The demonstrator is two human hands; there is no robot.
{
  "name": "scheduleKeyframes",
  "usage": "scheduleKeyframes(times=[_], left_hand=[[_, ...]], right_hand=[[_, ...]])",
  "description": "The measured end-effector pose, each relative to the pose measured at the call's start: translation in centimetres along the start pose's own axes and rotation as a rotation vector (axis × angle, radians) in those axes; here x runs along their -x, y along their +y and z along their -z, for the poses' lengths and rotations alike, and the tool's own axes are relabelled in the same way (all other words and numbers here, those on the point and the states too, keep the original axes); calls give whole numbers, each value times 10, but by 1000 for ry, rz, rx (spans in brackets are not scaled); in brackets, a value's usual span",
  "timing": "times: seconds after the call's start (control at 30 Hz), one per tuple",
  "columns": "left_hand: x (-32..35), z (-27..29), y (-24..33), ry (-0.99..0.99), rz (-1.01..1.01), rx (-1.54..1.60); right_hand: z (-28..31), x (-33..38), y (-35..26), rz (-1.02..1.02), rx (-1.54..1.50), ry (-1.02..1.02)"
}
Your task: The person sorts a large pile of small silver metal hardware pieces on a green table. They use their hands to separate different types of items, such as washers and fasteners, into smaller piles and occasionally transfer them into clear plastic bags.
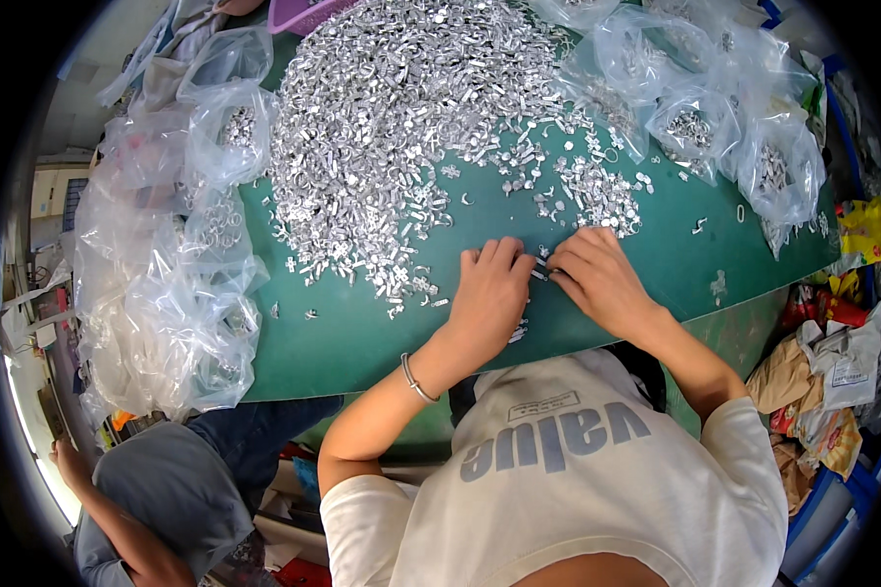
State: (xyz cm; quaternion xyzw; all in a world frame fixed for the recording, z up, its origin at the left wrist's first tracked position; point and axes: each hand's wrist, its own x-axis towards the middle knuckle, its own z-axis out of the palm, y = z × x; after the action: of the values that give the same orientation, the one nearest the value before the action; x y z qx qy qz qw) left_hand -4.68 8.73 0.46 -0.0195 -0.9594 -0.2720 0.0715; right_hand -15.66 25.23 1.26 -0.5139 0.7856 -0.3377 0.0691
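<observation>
My left hand (494, 289) rests on the green tabletop with its fingers curled together. Beside it, my right hand (602, 274) has its fingers bent and its thumb drawn in. Small silver metal pieces (539, 270) show in the narrow gap between the two hands, at the fingertips. Whatever each hand pinches is mostly covered by the fingers. A few more silver pieces (519, 331) lie by the heel of my left hand. Just beyond my right hand is a small cluster of silver metal pieces (602, 191).
A large heap of silver metal pieces (392, 117) covers the far middle of the green table (333, 342). Clear plastic bags (171, 284) line the left; more bags of parts (690, 127) stand far right. A purple basket (299, 14) is at the back. Another person (171, 489) sits lower left.
</observation>
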Motion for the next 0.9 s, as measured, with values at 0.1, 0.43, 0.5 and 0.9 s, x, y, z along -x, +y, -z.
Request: scheduleKeyframes(times=[0.1, 0.43, 0.5, 0.9], left_hand=[[-3, 2, 1, 47, 13, 67], [9, -6, 15, -13, -119, 125], [7, -8, 22, 28, -148, 125], [29, -11, 8, 123, -53, 302]], right_hand=[[1, -4, 5, -88, -29, 113], [13, -29, 25, -79, 276, 275], [3, -40, 31, -56, 389, 238], [-6, 11, -14, 26, 199, -23]])
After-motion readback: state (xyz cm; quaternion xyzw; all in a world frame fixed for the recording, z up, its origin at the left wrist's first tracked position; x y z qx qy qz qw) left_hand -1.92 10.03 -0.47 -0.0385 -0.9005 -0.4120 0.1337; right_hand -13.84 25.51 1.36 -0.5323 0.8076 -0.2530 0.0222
